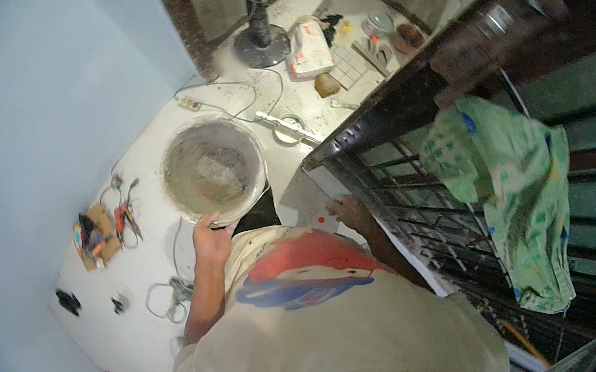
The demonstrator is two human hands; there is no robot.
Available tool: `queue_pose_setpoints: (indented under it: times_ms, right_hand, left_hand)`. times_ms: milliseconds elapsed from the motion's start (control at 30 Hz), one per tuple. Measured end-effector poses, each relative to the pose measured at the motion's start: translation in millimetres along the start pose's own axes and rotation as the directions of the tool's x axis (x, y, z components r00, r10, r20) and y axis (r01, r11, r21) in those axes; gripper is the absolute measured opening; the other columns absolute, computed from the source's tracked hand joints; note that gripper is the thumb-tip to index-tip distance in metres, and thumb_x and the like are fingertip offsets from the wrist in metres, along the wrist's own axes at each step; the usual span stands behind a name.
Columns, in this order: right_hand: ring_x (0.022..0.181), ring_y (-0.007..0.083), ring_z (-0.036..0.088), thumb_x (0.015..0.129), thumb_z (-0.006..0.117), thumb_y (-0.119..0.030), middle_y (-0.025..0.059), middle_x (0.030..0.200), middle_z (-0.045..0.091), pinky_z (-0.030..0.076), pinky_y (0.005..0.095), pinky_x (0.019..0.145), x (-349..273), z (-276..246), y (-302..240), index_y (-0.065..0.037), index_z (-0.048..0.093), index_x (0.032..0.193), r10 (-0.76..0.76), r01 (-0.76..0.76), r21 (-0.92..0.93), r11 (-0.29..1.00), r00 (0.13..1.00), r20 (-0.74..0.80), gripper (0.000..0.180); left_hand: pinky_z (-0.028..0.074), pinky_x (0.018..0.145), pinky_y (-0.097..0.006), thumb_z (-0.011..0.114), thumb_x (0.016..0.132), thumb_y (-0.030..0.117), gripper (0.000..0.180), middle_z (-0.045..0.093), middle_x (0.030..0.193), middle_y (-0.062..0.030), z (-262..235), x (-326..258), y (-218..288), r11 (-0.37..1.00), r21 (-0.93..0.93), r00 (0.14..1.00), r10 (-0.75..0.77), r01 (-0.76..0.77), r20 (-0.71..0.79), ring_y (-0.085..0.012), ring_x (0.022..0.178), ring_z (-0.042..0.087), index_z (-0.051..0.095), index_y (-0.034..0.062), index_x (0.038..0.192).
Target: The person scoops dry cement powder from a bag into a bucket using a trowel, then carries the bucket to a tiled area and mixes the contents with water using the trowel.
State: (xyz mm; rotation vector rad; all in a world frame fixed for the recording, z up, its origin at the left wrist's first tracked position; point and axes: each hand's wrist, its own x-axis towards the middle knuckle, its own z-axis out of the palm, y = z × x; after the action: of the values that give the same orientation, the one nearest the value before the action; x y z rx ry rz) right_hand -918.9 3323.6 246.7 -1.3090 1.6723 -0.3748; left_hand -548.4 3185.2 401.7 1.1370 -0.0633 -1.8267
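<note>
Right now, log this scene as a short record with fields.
Left hand: grips the near rim of the bucket
Bucket contents: grey mortar-like mix, partly filled
Right hand: rests on a white tile beside the dark metal grille
On grille: green patterned cloth, draped
Floor: white, with cables and small tools

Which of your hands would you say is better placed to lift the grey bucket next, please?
Probably the left hand: it already grips the near rim of the bucket. The right hand rests apart, on the white panel beside the metal grille.
</note>
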Motion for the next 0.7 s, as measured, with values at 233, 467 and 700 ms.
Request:
queue_pose_setpoints:
  times_ms: [233, 467, 700]
  right_hand:
    - [0.085, 0.0239, 0.069, 0.096, 0.06, -0.032, 0.0169, 0.091, 0.072, 0.054, 0.0369, 0.082, 150.5, -60.3, -139.9, 0.004, 0.071, 0.105, 0.119, -0.001, 0.333, 0.943, 0.934, -0.336, 0.039]
    - [0.095, 0.044, 0.068, 0.095, 0.057, -0.033, 0.0275, 0.098, 0.07, 0.052, 0.0497, 0.086, 231.6, -90.7, -165.9, 0.003, 0.07, 0.095, 0.35, -0.16, 0.387, 0.908, 0.798, -0.49, 0.038]
    - [0.094, 0.0443, 0.068, 0.095, 0.055, -0.03, 0.0257, 0.096, 0.07, 0.054, 0.0515, 0.088, 332.1, -71.9, -85.4, 0.001, 0.07, 0.092, 0.391, -0.341, 0.236, 0.91, 0.514, -0.764, 0.035]
  left_hand:
    - [0.049, 0.112, -0.059, 0.053, 0.09, 0.0, 0.061, 0.05, 0.148, -0.0222, 95.5, 207.0, 37.6, 0.949, 0.206, 0.958, -0.264, 0.237, 0.114, -0.0412, 0.136, 0.052, 0.039, -0.0021, 0.149]
    - [0.051, 0.11, -0.056, 0.053, 0.091, 0.0, 0.05, 0.057, 0.141, -0.0228, 167.8, 279.0, 109.8, 0.697, 0.659, 0.856, -0.494, 0.284, 0.153, -0.0388, 0.129, 0.059, 0.046, -0.007, 0.14]
    - [0.051, 0.11, -0.058, 0.054, 0.088, 0.001, 0.056, 0.057, 0.142, -0.0225, 184.7, 324.4, 119.4, 0.725, 0.569, 0.801, -0.57, 0.387, 0.182, -0.0412, 0.128, 0.059, 0.044, -0.0044, 0.143]
